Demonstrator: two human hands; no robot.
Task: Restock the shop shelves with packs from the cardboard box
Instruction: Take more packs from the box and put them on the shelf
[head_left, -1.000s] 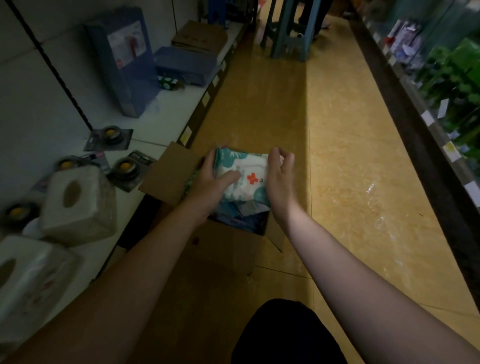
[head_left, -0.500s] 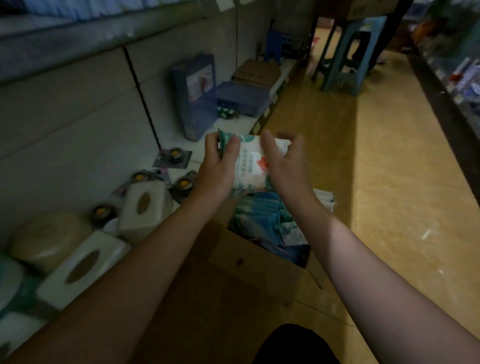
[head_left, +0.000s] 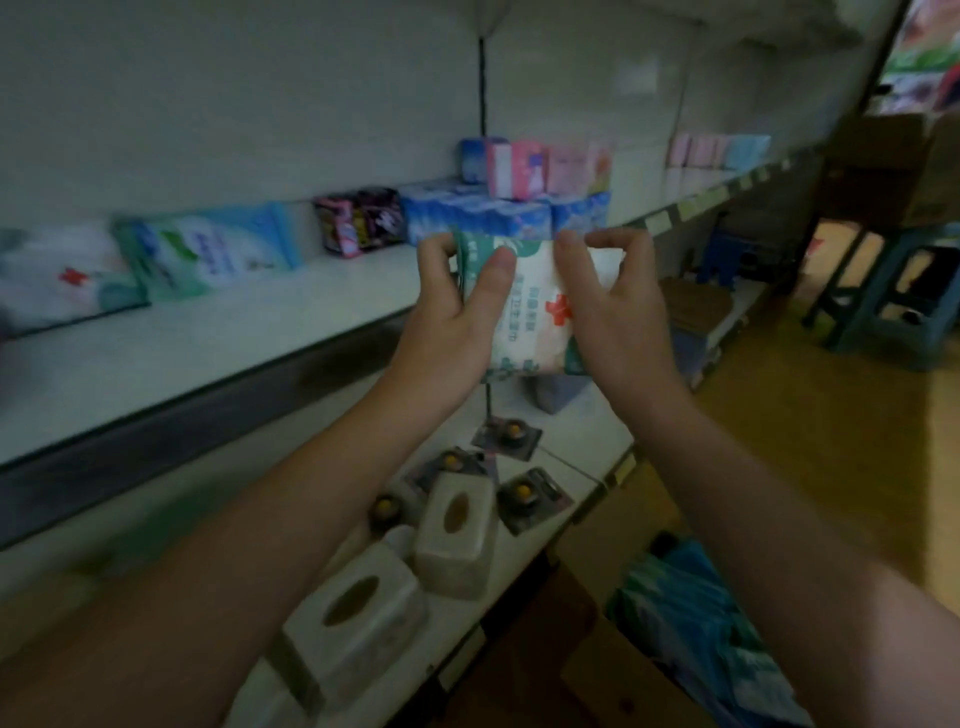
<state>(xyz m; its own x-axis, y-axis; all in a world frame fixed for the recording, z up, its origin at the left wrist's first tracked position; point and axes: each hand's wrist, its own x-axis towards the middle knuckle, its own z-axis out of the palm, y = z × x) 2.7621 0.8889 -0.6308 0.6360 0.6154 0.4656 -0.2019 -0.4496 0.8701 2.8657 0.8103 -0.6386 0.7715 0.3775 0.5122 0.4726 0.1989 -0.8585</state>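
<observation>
Both hands, left hand (head_left: 457, 317) and right hand (head_left: 608, 317), curl fingers (head_left: 496, 280) around one white-green pack (head_left: 530, 306) at frame centre, before blue packs (head_left: 498, 215) on the shelf (head_left: 218, 338).

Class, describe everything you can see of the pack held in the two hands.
The pack is a soft, glossy plastic packet, white with teal-green edges, a red cross and printed text too blurred to read. It is held upright in the air before the upper shelf, gripped by the left hand and right hand at its sides.
</observation>
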